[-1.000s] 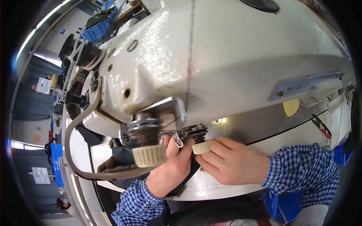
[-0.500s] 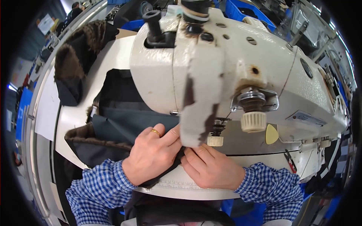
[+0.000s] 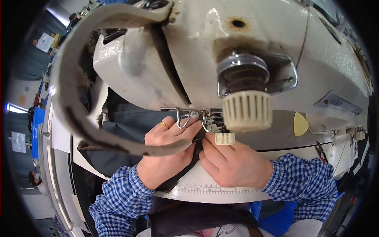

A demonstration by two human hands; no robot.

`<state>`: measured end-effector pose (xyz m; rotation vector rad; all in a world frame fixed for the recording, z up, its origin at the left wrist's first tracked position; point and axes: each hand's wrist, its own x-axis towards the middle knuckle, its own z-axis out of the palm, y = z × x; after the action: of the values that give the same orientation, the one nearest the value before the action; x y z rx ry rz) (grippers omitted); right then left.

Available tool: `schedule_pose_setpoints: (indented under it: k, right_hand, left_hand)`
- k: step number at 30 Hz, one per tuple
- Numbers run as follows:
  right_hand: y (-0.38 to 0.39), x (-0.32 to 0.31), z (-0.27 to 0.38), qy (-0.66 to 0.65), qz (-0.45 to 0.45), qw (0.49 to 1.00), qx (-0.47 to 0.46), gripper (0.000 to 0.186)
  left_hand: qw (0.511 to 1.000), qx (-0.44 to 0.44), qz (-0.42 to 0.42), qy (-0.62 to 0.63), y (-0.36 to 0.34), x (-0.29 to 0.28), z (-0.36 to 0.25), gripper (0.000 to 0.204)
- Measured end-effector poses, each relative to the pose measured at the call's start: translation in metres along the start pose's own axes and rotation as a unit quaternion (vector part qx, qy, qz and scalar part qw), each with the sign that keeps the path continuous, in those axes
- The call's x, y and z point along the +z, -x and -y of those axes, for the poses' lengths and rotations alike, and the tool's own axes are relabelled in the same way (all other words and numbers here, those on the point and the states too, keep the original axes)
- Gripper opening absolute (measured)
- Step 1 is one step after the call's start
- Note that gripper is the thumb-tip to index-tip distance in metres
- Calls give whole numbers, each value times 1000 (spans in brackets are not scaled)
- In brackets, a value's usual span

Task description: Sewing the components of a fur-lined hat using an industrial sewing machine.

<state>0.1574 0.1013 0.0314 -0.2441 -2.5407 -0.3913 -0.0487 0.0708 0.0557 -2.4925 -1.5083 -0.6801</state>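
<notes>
A dark grey cloth piece with brown fur edging (image 3: 136, 119) lies on the white sewing machine bed, running under the machine head. My left hand (image 3: 167, 148), with a ring on one finger, is closed on the cloth's right part, its index finger reaching up beside wire thread guides (image 3: 183, 118). Close to its right, my right hand (image 3: 237, 164) has its fingers bent together at the cloth's narrow edge. A ribbed cream knob (image 3: 224, 138) covers part of those fingertips. The needle area is hidden behind the machine head and hands.
The white sewing machine (image 3: 177, 51) fills the upper view, with a large cream tension knob (image 3: 247, 111). A curved grey strip (image 3: 67, 94) hangs in front of its left side. Small red-handled snips (image 3: 321, 152) lie at the right. A printed ruler (image 3: 213, 189) runs along the near edge.
The view has come closer to the machine, and the grey strip now bows out to the left, uncovering the wire guides. Both hands stay together at the cloth's edge.
</notes>
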Motion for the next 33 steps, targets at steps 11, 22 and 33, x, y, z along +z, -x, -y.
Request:
schedule_pose_setpoints:
  k: [11,22,33]
  right_hand:
    - [-5,-1,-4,-93,-117,965,214,26]
    - [-1,-2,-5,8,68,982,176,35]
    - [-2,-2,-3,-14,87,986,143,31]
  left_hand:
    - [998,-21,56,-29,23,-24,1,30]
    - [999,-47,-5,3,26,-13,-6,51]
    - [994,-77,66,-48,33,-10,1,52]
